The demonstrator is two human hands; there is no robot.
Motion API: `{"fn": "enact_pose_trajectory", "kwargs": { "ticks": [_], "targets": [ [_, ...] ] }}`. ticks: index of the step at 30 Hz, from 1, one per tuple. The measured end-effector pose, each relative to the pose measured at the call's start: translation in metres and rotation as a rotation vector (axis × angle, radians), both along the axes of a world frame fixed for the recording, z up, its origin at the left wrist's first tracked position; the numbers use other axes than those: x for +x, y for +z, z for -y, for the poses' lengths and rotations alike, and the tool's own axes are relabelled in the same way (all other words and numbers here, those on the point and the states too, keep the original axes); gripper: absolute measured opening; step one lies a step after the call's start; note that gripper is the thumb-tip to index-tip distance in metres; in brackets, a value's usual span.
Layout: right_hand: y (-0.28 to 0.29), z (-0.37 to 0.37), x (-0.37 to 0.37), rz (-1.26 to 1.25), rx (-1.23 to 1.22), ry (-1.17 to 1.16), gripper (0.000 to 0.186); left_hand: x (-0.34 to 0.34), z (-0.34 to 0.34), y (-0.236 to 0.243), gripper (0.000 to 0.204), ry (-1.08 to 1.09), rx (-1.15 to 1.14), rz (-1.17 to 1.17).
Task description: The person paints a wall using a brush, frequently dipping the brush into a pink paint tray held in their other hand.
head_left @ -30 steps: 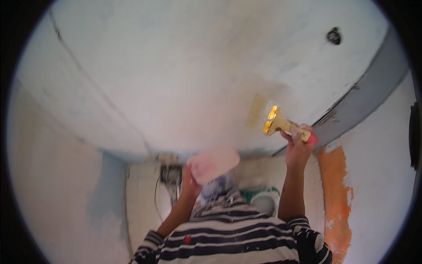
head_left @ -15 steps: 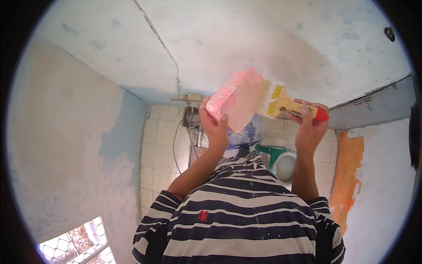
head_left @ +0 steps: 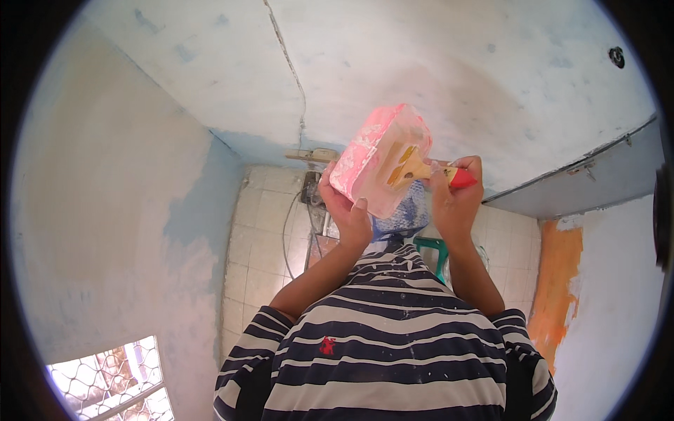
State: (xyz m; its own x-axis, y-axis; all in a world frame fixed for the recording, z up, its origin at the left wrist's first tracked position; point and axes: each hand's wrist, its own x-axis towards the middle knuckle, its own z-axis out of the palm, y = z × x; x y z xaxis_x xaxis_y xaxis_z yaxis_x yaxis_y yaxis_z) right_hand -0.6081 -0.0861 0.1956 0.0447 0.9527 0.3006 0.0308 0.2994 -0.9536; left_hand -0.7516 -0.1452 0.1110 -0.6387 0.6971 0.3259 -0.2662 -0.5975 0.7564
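My left hand (head_left: 347, 214) grips a pink plastic tub (head_left: 361, 160) by its near left side. White smears cover the tub's outside, and it is tilted with its opening toward the right. In my right hand (head_left: 455, 193) is a wide paintbrush (head_left: 421, 170) with a pale wooden handle and a red end. Its bristle end is inside the tub, and the bristles themselves are mostly hidden there. Both hands are closed on what they hold, in front of a patchy white wall (head_left: 365, 63).
Below are a blue patterned thing (head_left: 404, 214), a green plastic piece (head_left: 435, 247) and a pale tiled floor (head_left: 256, 231). A cable (head_left: 286, 235) hangs at the left. A barred window (head_left: 105, 375) is at lower left, an orange patch (head_left: 558, 281) on the right wall.
My right hand has moved left, taking the brush from the tub's edge into its opening. The tub has shifted slightly right and stays in my left hand.
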Motion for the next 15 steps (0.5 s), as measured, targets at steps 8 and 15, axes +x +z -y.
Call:
{"fn": "enact_pose_trajectory", "kwargs": {
  "ticks": [8, 15],
  "targets": [
    [-0.006, 0.030, -0.007, -0.047, -0.008, 0.194, 0.025, -0.004, 0.008, -0.010, 0.092, 0.006, -0.023, -0.029],
    [-0.010, 0.017, 0.010, -0.349, -0.244, 0.121, 0.018, -0.005, 0.001, -0.022, 0.088, -0.024, -0.070, -0.018]
  ]
}}
